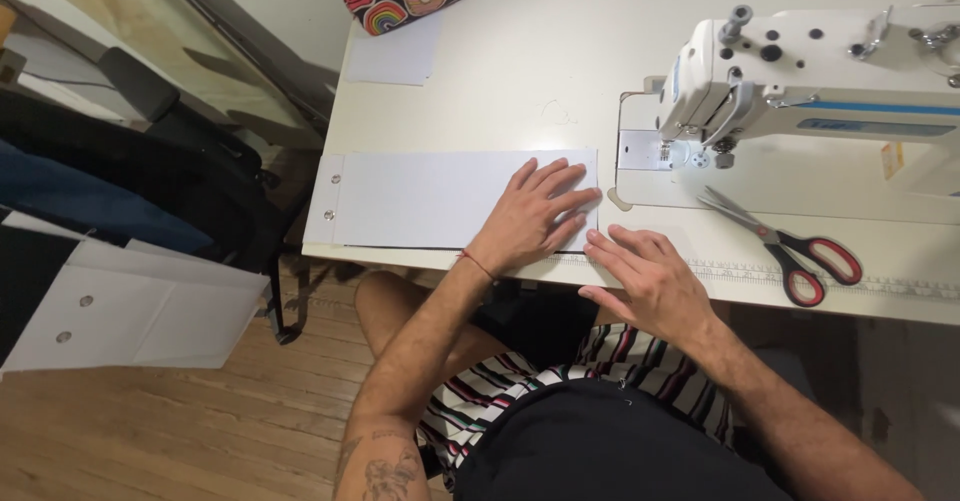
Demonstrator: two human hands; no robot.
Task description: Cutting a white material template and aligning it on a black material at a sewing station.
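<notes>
On smooth white fabric [440, 199] (a flat rectangle), left hand [532, 216] presses palm-down.

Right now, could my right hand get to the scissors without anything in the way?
Probably yes. The right hand lies flat on the table edge, and the scissors lie to its right on bare tabletop, in front of the sewing machine, with nothing between them.

A white table [520, 51] stands on a wooden plank floor [200, 431] beside a pale wall [290, 6].

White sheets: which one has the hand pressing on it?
The long sheet at the table's front edge, under the left hand; the smaller sheet farther back lies untouched.
</notes>
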